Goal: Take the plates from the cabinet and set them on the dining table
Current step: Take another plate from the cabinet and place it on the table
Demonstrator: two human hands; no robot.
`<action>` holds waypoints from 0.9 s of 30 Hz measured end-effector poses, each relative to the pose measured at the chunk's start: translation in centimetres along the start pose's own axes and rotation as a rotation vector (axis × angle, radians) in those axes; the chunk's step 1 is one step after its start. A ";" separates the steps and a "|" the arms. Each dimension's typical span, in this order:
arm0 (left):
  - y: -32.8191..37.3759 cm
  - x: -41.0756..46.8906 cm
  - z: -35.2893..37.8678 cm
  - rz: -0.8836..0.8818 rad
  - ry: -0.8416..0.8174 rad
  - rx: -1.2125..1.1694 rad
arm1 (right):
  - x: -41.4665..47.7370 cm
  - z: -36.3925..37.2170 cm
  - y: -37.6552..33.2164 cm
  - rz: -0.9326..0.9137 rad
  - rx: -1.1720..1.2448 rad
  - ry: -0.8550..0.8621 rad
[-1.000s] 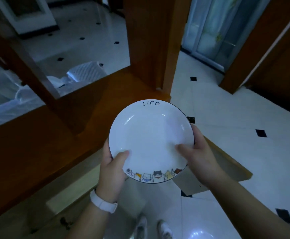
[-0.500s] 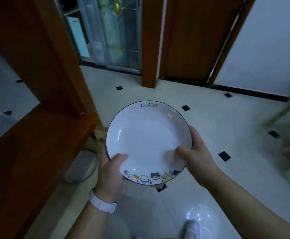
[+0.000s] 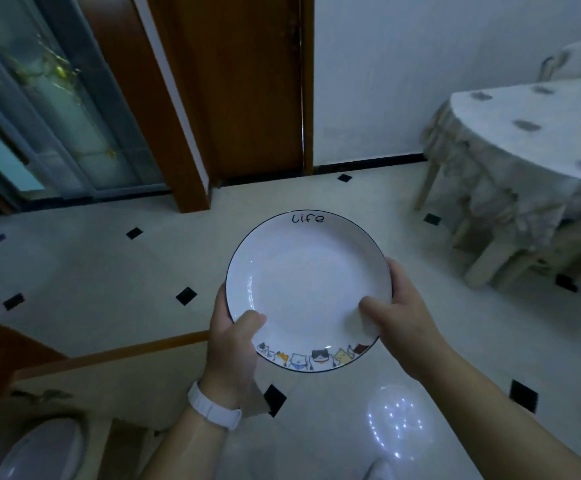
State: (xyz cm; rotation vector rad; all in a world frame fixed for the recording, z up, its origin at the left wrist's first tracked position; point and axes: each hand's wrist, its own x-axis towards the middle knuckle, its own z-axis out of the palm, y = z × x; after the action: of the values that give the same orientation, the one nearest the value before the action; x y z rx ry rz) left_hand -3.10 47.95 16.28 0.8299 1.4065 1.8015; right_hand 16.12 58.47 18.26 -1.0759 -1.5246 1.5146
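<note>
Left hand (image 3: 232, 344): bare, no glove, no rings visible. White wristband (image 3: 214, 406) on left wrist, smooth strap, watch-type; face not visible. Left forearm bare, no sleeve in view. Right hand (image 3: 403, 320): bare, nothing worn on wrist. Right forearm bare, no sleeve in view.

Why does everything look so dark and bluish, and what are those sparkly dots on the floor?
Head view: the room is dimly lit, so colours turn bluish; the sparkly dots are glare reflecting off the glossy white tiled floor; the cloth-covered dining table looks soft and bent near the wide-angle edge.
</note>
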 end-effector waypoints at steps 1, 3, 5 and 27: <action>-0.3 0.6 1.8 0.001 -0.015 0.014 | 0.5 -1.7 0.0 -0.001 -0.004 0.020; -0.9 1.7 5.4 -0.011 -0.057 0.043 | 1.4 -5.2 0.0 -0.003 -0.038 0.069; -1.3 2.9 9.0 -0.001 -0.108 0.072 | 2.3 -8.8 0.0 -0.009 -0.085 0.120; -8.4 9.0 41.0 -0.095 -0.652 0.076 | 2.4 -35.9 1.0 0.051 -0.004 0.649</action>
State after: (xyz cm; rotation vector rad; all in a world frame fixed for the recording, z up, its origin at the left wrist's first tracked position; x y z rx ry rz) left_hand 26.72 78.59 17.18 1.2276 1.0596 1.2408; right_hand 48.17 74.75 18.82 -1.4380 -1.0478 1.0373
